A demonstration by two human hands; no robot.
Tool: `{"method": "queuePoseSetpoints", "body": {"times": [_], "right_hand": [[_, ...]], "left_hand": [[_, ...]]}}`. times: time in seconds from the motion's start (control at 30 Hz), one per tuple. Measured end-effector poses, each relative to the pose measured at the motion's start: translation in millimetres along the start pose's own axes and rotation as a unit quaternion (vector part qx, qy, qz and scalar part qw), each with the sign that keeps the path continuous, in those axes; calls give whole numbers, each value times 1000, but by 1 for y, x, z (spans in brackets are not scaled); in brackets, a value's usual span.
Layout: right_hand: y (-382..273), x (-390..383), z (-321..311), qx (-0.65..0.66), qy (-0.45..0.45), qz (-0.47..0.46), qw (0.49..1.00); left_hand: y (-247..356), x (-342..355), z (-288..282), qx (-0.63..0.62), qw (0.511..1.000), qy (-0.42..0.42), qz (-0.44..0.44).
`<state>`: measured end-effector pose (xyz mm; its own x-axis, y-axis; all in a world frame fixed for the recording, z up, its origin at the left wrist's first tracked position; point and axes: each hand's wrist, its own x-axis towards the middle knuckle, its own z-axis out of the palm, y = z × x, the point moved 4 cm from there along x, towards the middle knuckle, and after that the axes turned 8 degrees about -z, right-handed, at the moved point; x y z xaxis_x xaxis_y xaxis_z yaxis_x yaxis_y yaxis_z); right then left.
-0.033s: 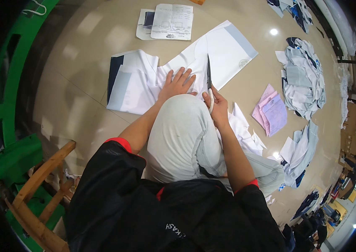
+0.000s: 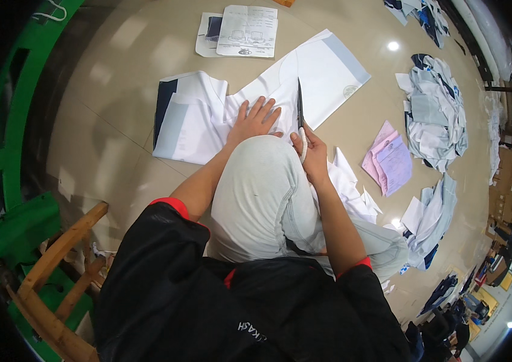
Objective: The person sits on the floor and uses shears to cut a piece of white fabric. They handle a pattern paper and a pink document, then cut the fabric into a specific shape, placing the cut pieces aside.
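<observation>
My left hand (image 2: 254,123) lies with fingers spread on white fabric (image 2: 195,120) that has pale grey and dark navy layers at its left. My right hand (image 2: 310,154) grips scissors (image 2: 301,105) by the white-wrapped handle. Their dark blades lie along the white fabric, beside a white piece with a grey band (image 2: 322,78) reaching to the upper right. My raised knee (image 2: 256,193) in pale trousers hides part of the fabric near both hands. More white scraps (image 2: 346,187) lie to the right of my right hand.
Printed papers (image 2: 247,33) lie at top centre. Folded pink sheets (image 2: 385,157) and piles of white, grey and navy cloth (image 2: 434,111) are at the right, with cardboard boxes (image 2: 506,187) beyond. A green metal frame (image 2: 11,139) and a wooden chair (image 2: 50,259) stand at the left.
</observation>
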<state>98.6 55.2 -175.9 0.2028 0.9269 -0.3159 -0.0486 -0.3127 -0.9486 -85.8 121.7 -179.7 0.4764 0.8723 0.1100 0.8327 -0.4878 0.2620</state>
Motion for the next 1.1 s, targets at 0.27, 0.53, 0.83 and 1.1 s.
{"method": "queuePoseSetpoints", "body": {"times": [0.27, 0.53, 0.83, 1.1], "right_hand": [[-19, 8, 0, 52, 4, 78, 996], [-29, 29, 6, 29, 13, 79, 996], [-25, 37, 1, 14, -2, 64, 998], [-45, 62, 2, 9, -5, 81, 997]], "left_hand": [[0, 1, -2, -3, 1000, -23, -10], [-1, 0, -4, -22, 1000, -6, -8], [0, 1, -4, 1, 1000, -10, -3], [-1, -1, -3, -3, 1000, 5, 1]]}}
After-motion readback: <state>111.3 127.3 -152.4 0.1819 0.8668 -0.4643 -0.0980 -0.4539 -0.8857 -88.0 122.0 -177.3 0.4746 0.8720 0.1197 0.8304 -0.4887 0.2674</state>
